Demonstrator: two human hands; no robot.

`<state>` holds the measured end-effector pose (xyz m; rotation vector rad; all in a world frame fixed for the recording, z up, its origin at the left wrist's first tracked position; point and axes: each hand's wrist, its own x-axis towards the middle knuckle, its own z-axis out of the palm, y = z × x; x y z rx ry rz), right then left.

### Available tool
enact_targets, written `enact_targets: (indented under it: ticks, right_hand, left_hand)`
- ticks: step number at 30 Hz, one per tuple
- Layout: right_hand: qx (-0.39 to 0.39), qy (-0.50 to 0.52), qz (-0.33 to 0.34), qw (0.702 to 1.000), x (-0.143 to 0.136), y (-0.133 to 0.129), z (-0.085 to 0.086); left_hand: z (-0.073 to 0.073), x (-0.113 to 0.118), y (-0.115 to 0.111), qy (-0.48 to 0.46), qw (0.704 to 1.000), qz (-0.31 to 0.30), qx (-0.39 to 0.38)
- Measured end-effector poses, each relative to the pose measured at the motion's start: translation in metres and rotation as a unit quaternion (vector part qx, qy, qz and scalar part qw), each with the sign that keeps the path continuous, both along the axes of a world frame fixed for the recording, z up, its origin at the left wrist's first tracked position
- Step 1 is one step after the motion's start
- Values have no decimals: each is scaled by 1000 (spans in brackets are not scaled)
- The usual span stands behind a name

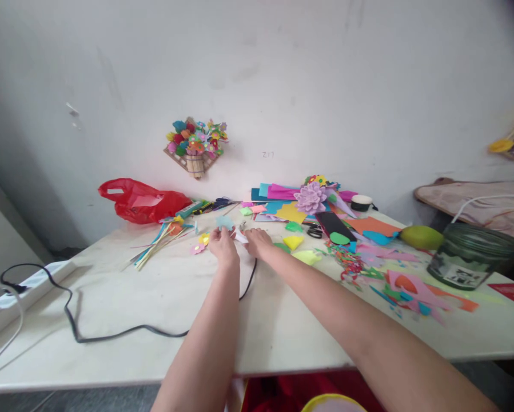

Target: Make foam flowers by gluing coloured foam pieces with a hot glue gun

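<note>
In the head view, my left hand (223,245) pinches a light blue paper flower (224,222) at the middle of the table. Close beside it on the right, my right hand (259,242) is closed round a white corded tool, apparently a glue gun (240,237). Its grip is hidden under my fingers. A black cord (143,328) comes out below this hand and runs left across the table. Just left of my left hand lie a yellow flower (204,239) and a pink flower (198,249).
A red plastic bag (143,200) and a bundle of thin sticks (156,246) lie left, with a power strip (34,280) nearer. Coloured sheets (291,212), scissors (314,230), paper scraps (415,292) and a green glass jar (465,257) are right. A flower basket (195,163) hangs on the wall.
</note>
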<state>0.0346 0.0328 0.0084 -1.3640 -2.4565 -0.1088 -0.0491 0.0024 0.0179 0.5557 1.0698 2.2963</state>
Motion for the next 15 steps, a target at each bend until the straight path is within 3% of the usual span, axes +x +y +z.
enact_targets:
  ticks: [5,9,13,15]
  right_hand:
    - [-6,-5,-10,1000,-22,3,-4]
    - [-9,33,-32,999,-24,4,-1]
    - [-38,135,-77,987,-15,18,4]
    - [-74,236,-95,964,-10,30,8]
  left_hand:
    - [-7,4,2,13,1000,-9,4]
    - [-5,3,2,9,1000,0,6]
    - [3,2,-2,2,999,-3,45]
    - [7,2,-3,-6,998,-1,66]
